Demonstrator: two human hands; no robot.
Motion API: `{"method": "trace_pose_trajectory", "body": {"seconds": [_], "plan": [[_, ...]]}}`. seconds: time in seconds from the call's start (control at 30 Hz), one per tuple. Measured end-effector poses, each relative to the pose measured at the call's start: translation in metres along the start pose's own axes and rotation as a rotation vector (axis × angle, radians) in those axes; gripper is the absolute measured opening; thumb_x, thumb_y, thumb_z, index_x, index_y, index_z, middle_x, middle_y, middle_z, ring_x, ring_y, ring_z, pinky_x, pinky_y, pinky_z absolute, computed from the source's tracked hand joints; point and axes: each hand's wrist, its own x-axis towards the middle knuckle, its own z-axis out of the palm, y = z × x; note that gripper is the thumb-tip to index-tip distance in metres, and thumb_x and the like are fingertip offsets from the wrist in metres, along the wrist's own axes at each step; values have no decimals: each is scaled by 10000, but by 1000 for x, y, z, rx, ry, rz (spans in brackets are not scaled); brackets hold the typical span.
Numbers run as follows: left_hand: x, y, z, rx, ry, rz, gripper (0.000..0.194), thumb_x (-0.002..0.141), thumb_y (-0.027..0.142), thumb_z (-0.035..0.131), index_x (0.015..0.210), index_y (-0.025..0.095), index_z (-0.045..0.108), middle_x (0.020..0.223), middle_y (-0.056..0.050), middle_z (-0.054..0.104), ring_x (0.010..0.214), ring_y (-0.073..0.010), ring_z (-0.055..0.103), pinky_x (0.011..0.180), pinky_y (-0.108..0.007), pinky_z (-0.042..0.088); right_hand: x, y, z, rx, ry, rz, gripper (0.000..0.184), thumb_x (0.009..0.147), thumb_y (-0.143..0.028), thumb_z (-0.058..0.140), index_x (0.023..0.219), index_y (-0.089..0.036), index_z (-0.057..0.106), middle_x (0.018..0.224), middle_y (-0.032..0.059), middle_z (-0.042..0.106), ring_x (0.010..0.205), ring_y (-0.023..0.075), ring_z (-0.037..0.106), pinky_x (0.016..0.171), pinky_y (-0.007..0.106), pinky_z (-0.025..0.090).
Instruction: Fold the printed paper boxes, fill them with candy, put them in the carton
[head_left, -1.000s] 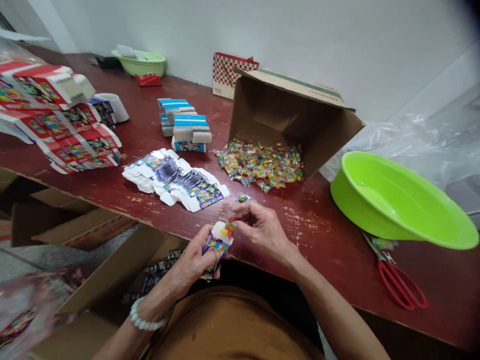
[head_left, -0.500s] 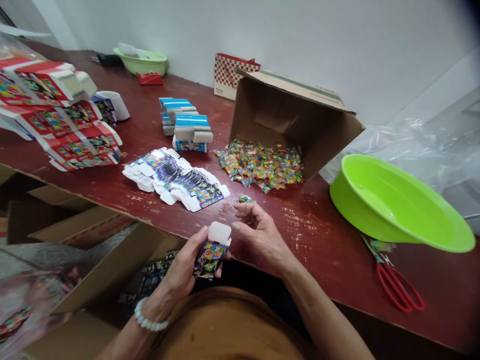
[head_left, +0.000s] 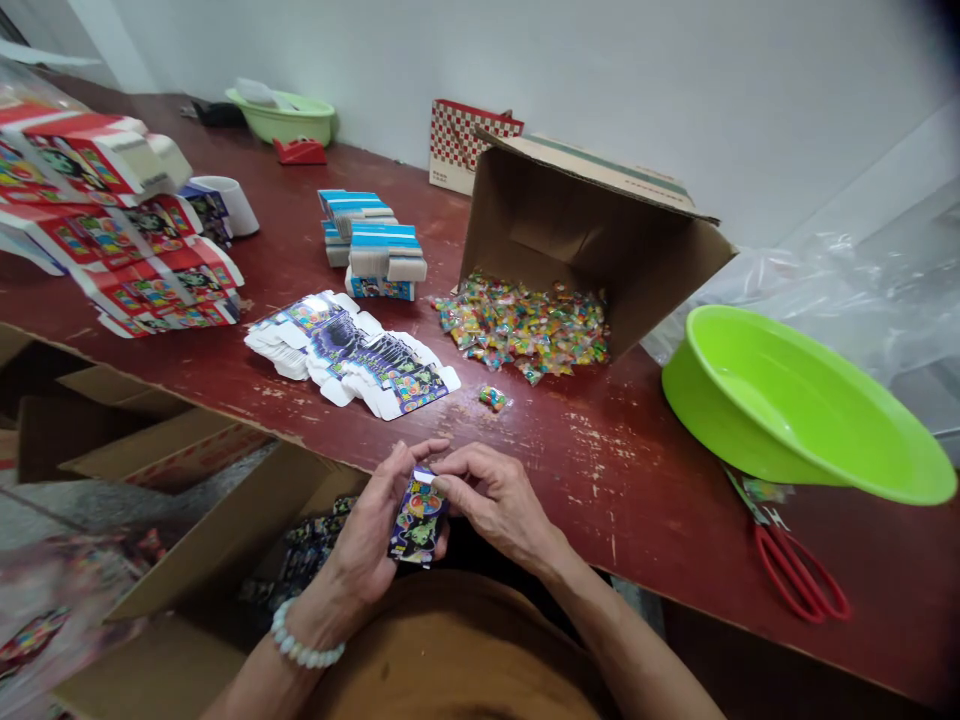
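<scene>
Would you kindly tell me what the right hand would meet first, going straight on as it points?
The right hand would likely meet the purple box first, then the left hand; depth is unclear.

Left forearm (head_left: pixel 259 688): one, bare, angled up from the lower edge towards centre. Left hand (head_left: pixel 360 545): one, bare, palm turned inward, fingers curled in a grip, one finger extended rightward. Right forearm (head_left: pixel 611 620): one, bare, slanting in from lower right. Right hand (head_left: pixel 499 500): one, bare, fingers bent, thumb tip near index, meeting the left.
</scene>
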Motion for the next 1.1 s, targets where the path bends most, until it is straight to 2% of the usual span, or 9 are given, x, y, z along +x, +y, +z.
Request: {"method": "trace_pose_trajectory", "body": {"seconds": [0.17, 0.27, 0.4, 0.57, 0.67, 0.73, 0.8, 0.9, 1.1], "plan": [[1, -5, -5, 58, 1, 28, 674, 891, 625, 501, 1328, 118, 579, 742, -78, 734, 405, -149, 617, 394, -242, 485, 9, 1, 5, 366, -25, 331, 236, 794, -386, 718, 738, -165, 658, 722, 16, 691, 432, 75, 518, 412, 207, 422], [1, -3, -6, 35, 21, 14, 668, 894, 603, 513, 1343, 113, 578, 722, -73, 727, 422, -160, 622, 385, -249, 495, 11, -3, 3, 248, -30, 191, 194, 832, -347, 686, 741, -179, 656, 809, 32, 711, 526, 96, 578, 469, 217, 467], [1, 2, -5, -59, 54, 14, 493, 907, 435, 563, 1293, 132, 610, 766, -54, 717, 494, -175, 650, 376, -265, 527, 4, -6, 1, -23, -51, -128, 115, 906, -278, 622, 840, -223, 698, 1055, 59, 698, 1001, 176, 651, 860, 328, 536], [5, -2, -11, -70, 127, 15, 399, 853, 295, 621, 1226, 154, 622, 852, -53, 726, 502, -148, 639, 399, -250, 533, 2, 3, 6, -76, -104, -196, 83, 885, -269, 671, 951, -219, 665, 1152, 76, 660, 1134, 193, 603, 967, 363, 487], [3, -4, -26, 58, 119, 77, 464, 859, 356, 610, 1283, 174, 565, 743, -32, 711, 491, -164, 625, 415, -255, 511, 24, 12, 6, -119, -145, -91, 113, 915, -322, 628, 943, -215, 652, 1082, 54, 678, 930, 163, 657, 828, 307, 530], [-4, -3, -43, 248, 181, 148, 517, 862, 432, 604, 1319, 200, 538, 742, -27, 710, 534, -182, 642, 457, -260, 504, 49, 19, 2, -264, -21, 16, 189, 919, -343, 610, 1040, -203, 643, 1055, 64, 672, 828, 164, 652, 773, 308, 533], [-14, 0, -64, 492, 339, 235, 549, 838, 493, 637, 1314, 229, 560, 834, -34, 725, 717, -215, 691, 602, -276, 537, 77, 25, -1, -473, 133, 84, 323, 902, -337, 626, 1179, -174, 600, 1121, 111, 645, 953, 215, 641, 860, 355, 514], [-29, 7, -95, 796, 567, 363, 586, 801, 559, 665, 1300, 262, 588, 1035, -50, 731, 1050, -268, 653, 923, -325, 486, 109, 35, -3, -682, 142, 229, 425, 881, -365, 650, 1231, -139, 570, 1237, 185, 561, 1092, 291, 601, 911, 411, 485], [-25, 20, -108, 945, 627, 510, 552, 825, 581, 586, 1241, 218, 590, 1090, -89, 702, 1031, -283, 655, 970, -422, 483, 123, 50, -2, -376, 262, 346, 310, 688, -329, 788, 870, -176, 589, 1069, 100, 582, 982, 253, 590, 832, 359, 473]]}}
